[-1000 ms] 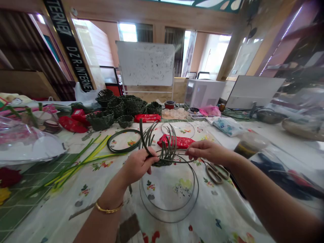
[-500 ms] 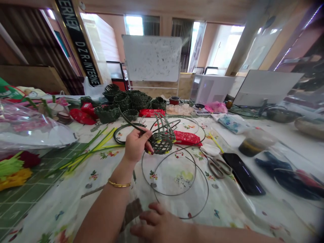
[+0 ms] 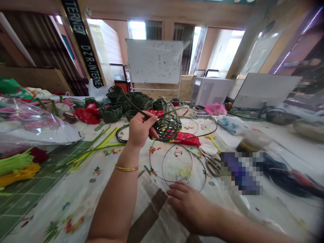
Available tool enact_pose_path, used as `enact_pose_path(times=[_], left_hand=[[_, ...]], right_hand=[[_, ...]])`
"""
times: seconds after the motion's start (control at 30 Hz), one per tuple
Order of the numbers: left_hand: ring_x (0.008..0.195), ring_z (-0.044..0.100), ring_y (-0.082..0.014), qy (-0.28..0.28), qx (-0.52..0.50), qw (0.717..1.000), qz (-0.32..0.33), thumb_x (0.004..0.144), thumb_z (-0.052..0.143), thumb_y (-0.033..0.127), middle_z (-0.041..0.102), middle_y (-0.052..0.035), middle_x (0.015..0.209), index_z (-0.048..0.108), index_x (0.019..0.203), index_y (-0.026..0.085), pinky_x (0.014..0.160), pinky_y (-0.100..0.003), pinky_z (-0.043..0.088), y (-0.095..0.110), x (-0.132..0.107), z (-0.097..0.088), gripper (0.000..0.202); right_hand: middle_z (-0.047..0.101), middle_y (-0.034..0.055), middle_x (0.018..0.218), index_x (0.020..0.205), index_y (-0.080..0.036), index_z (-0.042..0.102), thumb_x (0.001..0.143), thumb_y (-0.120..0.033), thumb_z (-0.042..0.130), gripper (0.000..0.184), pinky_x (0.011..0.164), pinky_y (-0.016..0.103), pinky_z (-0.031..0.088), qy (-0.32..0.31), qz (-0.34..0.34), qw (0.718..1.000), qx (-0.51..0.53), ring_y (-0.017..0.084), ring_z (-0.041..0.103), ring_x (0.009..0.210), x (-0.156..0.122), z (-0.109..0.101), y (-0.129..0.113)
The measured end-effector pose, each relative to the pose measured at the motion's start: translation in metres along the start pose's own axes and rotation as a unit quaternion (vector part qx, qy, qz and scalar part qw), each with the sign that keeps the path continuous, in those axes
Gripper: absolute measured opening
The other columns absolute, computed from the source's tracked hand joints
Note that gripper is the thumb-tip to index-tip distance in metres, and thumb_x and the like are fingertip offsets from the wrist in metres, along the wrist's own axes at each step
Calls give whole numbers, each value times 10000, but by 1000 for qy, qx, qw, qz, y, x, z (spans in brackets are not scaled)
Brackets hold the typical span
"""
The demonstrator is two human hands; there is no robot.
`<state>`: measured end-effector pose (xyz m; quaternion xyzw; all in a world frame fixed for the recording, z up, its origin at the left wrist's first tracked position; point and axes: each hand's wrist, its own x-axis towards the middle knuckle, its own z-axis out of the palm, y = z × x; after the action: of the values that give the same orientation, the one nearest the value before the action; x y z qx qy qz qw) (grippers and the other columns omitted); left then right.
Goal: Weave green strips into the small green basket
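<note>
My left hand (image 3: 142, 130) is closed around the side of a small dark green woven basket (image 3: 167, 130), held up over the table. Loose strips stick up from its rim, and one long strip rises past my thumb. Thin coiled strip (image 3: 177, 162) loops from the basket down onto the floral tablecloth (image 3: 108, 182). Low over the cloth, near the lower loops, is my right hand (image 3: 187, 206), slightly blurred. Its fingers are stretched out with nothing visible in them. Scissors (image 3: 213, 166) lie to the right of the loops.
Several finished woven baskets (image 3: 110, 114) stand at the back. Green and yellow strips (image 3: 93, 148) lie at left, near plastic wrapping (image 3: 37, 121). A red packet (image 3: 188, 138) lies behind the loops. A pixelated phone (image 3: 240, 173) and a plastic cup (image 3: 249, 141) are at right.
My left hand and the basket appear farther up and right in view. My right hand has moved forward, closer to the loops. The phone's screen area is now pixelated, and the view has shifted slightly.
</note>
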<state>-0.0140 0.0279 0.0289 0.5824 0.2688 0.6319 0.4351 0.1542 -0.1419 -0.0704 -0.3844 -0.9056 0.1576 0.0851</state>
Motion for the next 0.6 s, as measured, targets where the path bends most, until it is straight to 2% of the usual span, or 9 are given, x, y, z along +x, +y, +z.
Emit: enact_pose_path(times=[0.03,0.1,0.17,0.23,0.3,0.4,0.5,0.53,0.6], left_hand=[[283,557,-146,-3,-2,1000,-8,701,710,335,548,75,481,527,742,156,230,-180,365,-3,-2,2,259],[283,557,-145,-10,1,1000,-23,695,712,342,543,78,469,523,748,160,234,-172,358,-8,-4,5,268],[280,554,-148,-19,11,999,-32,695,709,345,529,82,441,523,750,164,237,-170,356,-8,-5,6,265],[279,553,-154,-23,21,999,-33,700,703,337,516,84,417,528,748,167,239,-175,363,-5,-8,6,249],[286,558,-155,-21,28,999,-25,703,700,313,524,80,425,535,746,167,242,-180,372,-2,-11,5,224],[286,555,-141,-16,48,999,-14,709,690,269,532,79,427,548,732,166,249,-172,379,-1,-16,3,177],[293,562,-136,-11,70,997,-19,710,699,259,541,80,417,561,737,167,246,-153,358,-5,-20,-1,169],[293,563,-140,-16,71,997,-20,714,697,260,532,82,400,562,736,169,249,-153,364,-7,-21,-3,164],[290,560,-148,-12,62,998,-21,702,704,254,538,82,400,567,747,176,246,-165,371,-13,-23,-8,164]], right_hand=[[556,101,1320,1252,-185,541,848,-259,494,413,1084,382,333,3,30,999,19,261,488,1233,5,10,-9],[411,179,1432,1398,-178,385,789,-543,570,733,1056,526,331,-35,30,998,32,396,388,1291,20,33,-23],[329,145,1484,1424,-270,334,890,-500,449,592,1058,632,225,-54,-25,998,11,425,258,1350,36,53,-29],[261,114,1521,1414,-286,346,870,-528,484,611,1097,597,161,-48,-109,993,-16,399,172,1386,53,61,-27],[275,54,1525,1394,-293,376,801,-588,551,684,1131,547,107,-40,-210,975,-53,339,148,1407,69,57,-19],[413,-56,1448,1298,-302,502,813,-548,545,545,1147,537,56,-31,-318,938,-135,261,156,1407,82,41,-12],[547,-86,1319,1143,-301,622,885,-334,480,297,1146,522,114,-2,-294,932,-210,258,234,1372,69,36,-16],[544,-75,1321,1170,-293,605,934,-319,397,316,1135,503,173,33,-254,942,-216,258,267,1357,60,40,-19],[476,-48,1394,1346,-309,443,972,-436,284,425,1036,449,357,81,-194,955,-210,248,409,1267,40,56,-21]])
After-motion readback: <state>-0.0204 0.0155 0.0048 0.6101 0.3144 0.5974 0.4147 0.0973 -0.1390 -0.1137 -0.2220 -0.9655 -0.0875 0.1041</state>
